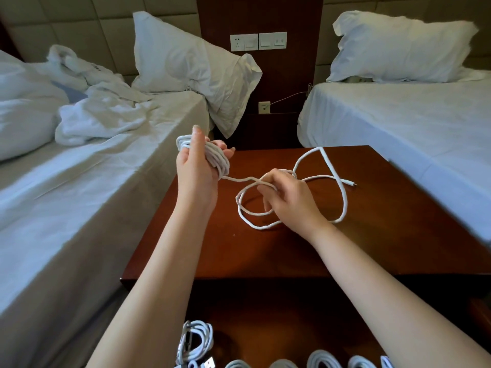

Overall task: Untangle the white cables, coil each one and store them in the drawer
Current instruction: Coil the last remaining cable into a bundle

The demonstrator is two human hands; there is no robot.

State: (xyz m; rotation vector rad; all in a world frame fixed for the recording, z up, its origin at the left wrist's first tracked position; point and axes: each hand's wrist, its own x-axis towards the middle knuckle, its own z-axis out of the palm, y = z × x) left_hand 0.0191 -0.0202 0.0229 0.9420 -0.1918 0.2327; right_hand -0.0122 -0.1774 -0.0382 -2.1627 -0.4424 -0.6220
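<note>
A white cable (342, 205) lies in loose loops on the dark wooden nightstand (385, 235), its plug end at the right. My left hand (196, 166) is raised over the nightstand's left edge, with several turns of that cable wound round its fingers as a coil (219, 158). A strand runs from the coil to my right hand (289, 200), which pinches the cable above the tabletop. Several coiled white cables (196, 341) lie in the open drawer (255, 314) at the bottom of the view.
A bed with rumpled white sheets (101, 115) and a pillow (183, 62) stands on the left, a made bed (398, 115) with a pillow on the right. Wall sockets and switches (258, 41) sit on the panel behind the nightstand.
</note>
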